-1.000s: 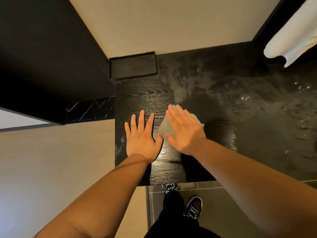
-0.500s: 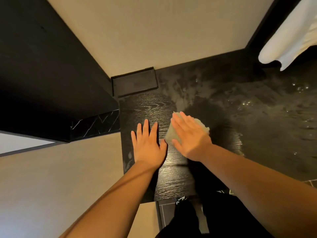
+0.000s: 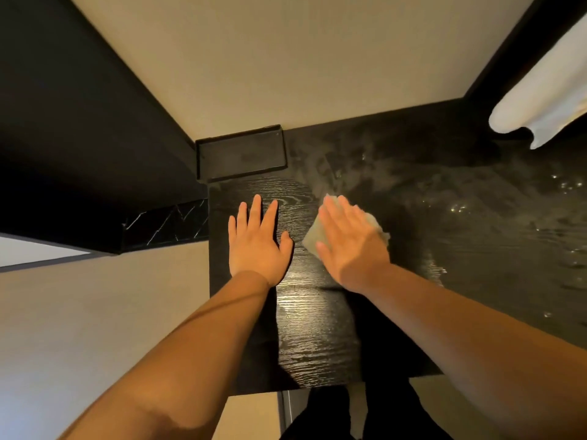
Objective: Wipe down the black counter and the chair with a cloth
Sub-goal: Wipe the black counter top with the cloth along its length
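A shallow black tray (image 3: pixel 241 154) sits just left of centre in the frame, at the back corner of the black counter (image 3: pixel 311 328). A wiping stroke pushed that way could knock it or leave dirt packed along its edge.

Below it, the left hand (image 3: pixel 257 246) lies flat on the counter, fingers straight, holding nothing. If weight is leaned on it, the glossy, seemingly damp wood may let it slide, and the palm will likely leave prints on a wiped patch.

Just to its right is the pale cloth (image 3: pixel 313 241), pinned to the counter under the right hand (image 3: pixel 349 246). The fingers are stretched out and press down without curling round it. With no real grip, the cloth could bunch or slip out on a fast stroke.

Further right, droplets (image 3: pixel 457 208) and smears show on the surface and may dry into streaks. A white fabric (image 3: pixel 540 100) hangs at the upper right, where a wide sweep might brush it. The chair is not in view.
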Tool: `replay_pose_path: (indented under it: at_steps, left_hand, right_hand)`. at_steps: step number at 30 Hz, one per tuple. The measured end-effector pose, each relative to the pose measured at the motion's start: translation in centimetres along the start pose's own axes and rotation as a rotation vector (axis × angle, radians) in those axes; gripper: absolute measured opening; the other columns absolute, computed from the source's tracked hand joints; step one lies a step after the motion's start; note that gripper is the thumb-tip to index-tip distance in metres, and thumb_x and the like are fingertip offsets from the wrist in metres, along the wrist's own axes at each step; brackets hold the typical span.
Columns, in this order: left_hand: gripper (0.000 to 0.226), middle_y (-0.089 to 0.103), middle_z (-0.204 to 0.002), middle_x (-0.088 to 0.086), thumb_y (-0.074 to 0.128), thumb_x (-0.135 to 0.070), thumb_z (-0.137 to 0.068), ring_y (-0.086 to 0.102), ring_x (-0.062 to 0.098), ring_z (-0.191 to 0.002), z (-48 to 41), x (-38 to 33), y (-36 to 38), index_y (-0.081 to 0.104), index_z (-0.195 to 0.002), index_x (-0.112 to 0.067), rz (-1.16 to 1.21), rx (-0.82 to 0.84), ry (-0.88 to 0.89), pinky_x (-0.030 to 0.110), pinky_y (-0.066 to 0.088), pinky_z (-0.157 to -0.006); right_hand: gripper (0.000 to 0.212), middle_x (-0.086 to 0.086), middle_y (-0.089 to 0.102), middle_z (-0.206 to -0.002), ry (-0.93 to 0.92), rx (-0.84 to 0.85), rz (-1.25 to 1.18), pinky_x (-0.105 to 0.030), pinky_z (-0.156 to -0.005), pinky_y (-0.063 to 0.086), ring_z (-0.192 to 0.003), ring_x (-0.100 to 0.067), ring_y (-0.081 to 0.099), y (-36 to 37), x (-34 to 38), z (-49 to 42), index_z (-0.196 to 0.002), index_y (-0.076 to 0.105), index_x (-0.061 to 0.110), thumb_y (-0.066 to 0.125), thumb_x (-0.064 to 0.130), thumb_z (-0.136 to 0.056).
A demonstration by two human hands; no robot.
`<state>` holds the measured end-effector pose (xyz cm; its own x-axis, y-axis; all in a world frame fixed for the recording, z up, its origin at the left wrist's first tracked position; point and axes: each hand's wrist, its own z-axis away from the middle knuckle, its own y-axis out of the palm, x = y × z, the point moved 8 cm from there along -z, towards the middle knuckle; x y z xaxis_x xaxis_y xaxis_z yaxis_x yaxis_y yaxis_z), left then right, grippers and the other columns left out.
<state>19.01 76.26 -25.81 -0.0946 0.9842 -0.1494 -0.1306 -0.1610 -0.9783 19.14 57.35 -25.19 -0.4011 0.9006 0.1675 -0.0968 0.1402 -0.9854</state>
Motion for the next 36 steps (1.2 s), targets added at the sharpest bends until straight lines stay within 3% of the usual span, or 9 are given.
replay_pose_path:
  at_steps: [3, 5, 8, 12, 20, 24, 28, 33, 36]
  left_hand:
    - [0.073, 0.011, -0.177, 0.004, 0.034, -0.055, -0.098, 0.005, 0.031, -0.163, 0.0, -0.1, -0.1, 0.024, -0.167, -0.033, 0.006, -0.015, -0.005, 0.055, 0.009, -0.131]
    - [0.073, 0.013, -0.177, 0.004, 0.034, -0.054, -0.097, 0.006, 0.031, -0.162, -0.1, -0.1, -0.1, 0.025, -0.166, -0.033, 0.008, -0.013, -0.003, 0.055, 0.009, -0.131]
    - [0.072, 0.014, -0.176, 0.004, 0.035, -0.054, -0.097, 0.007, 0.032, -0.162, -0.2, 0.1, -0.1, 0.026, -0.166, -0.033, 0.016, -0.018, -0.004, 0.054, 0.008, -0.131]
    - [0.072, 0.015, -0.176, 0.003, 0.036, -0.055, -0.097, 0.008, 0.031, -0.162, -0.2, 0.2, 0.1, 0.027, -0.165, -0.033, 0.023, -0.027, -0.005, 0.054, 0.008, -0.131]
    - [0.073, 0.016, -0.176, 0.004, 0.036, -0.054, -0.096, 0.009, 0.032, -0.162, -0.1, 0.1, -0.1, 0.028, -0.165, -0.032, 0.016, -0.033, -0.004, 0.054, 0.009, -0.131]
    - [0.073, 0.016, -0.176, 0.003, 0.035, -0.055, -0.096, 0.008, 0.031, -0.162, -0.1, 0.1, -0.1, 0.028, -0.165, -0.033, 0.036, -0.029, -0.004, 0.053, 0.007, -0.131]
    - [0.072, 0.015, -0.176, 0.003, 0.035, -0.054, -0.097, 0.008, 0.032, -0.162, -0.2, 0.1, -0.1, 0.027, -0.165, -0.033, 0.029, -0.028, -0.001, 0.054, 0.007, -0.131]
    - [0.074, 0.014, -0.176, 0.004, 0.033, -0.054, -0.095, 0.009, 0.032, -0.162, -0.1, 0.0, -0.2, 0.027, -0.166, -0.032, 0.017, -0.023, -0.003, 0.054, 0.008, -0.131]
    - [0.075, 0.013, -0.176, 0.005, 0.032, -0.055, -0.095, 0.008, 0.033, -0.162, 0.0, -0.2, -0.2, 0.026, -0.166, -0.031, 0.015, -0.002, -0.005, 0.055, 0.007, -0.131]
  right_hand:
    - [0.070, -0.006, 0.016, -0.173, -0.231, 0.025, 0.005, -0.043, -0.130, 0.009, -0.161, -0.026, 0.007, 0.6, 2.4, 0.2, -0.164, 0.027, 0.012, 0.029, 0.051, -0.106]
    - [0.069, -0.004, 0.025, -0.171, -0.233, 0.012, -0.001, -0.046, -0.128, 0.020, -0.158, -0.028, 0.022, 0.0, -0.3, -1.2, -0.162, 0.033, 0.015, 0.037, 0.052, -0.104]
    - [0.072, -0.011, 0.033, -0.164, 0.114, 0.038, 0.074, -0.052, -0.116, 0.036, -0.145, -0.038, 0.037, -1.1, -8.4, -3.3, -0.158, 0.033, 0.012, 0.033, 0.054, -0.099]
    - [0.072, -0.017, 0.026, -0.168, 0.387, 0.013, 0.064, -0.051, -0.125, 0.025, -0.154, -0.039, 0.023, -2.7, -11.3, -2.9, -0.160, 0.029, 0.004, 0.041, 0.043, -0.102]
    - [0.073, -0.005, 0.024, -0.172, -0.289, 0.035, -0.022, -0.046, -0.129, 0.019, -0.159, -0.025, 0.017, -1.0, 0.5, -1.6, -0.161, 0.034, 0.011, 0.046, 0.052, -0.102]
    - [0.075, -0.012, 0.034, -0.165, 0.040, 0.011, 0.026, -0.054, -0.119, 0.034, -0.151, -0.037, 0.031, -2.1, -6.4, -4.2, -0.158, 0.036, 0.006, 0.044, 0.050, -0.097]
    - [0.075, -0.016, 0.014, -0.171, 0.422, 0.042, 0.018, -0.050, -0.128, 0.015, -0.157, -0.039, 0.014, -2.5, -8.0, -4.6, -0.163, 0.017, 0.005, 0.032, 0.047, -0.103]
    - [0.072, -0.008, 0.018, -0.172, -0.199, 0.103, 0.071, -0.047, -0.128, 0.018, -0.159, -0.031, 0.014, -0.5, 0.7, -2.9, -0.163, 0.027, 0.012, 0.031, 0.052, -0.104]
    - [0.070, -0.001, 0.024, -0.171, -0.299, 0.107, -0.039, -0.048, -0.129, 0.017, -0.160, -0.026, 0.015, -0.9, -0.8, -3.4, -0.161, 0.036, 0.015, 0.041, 0.053, -0.102]
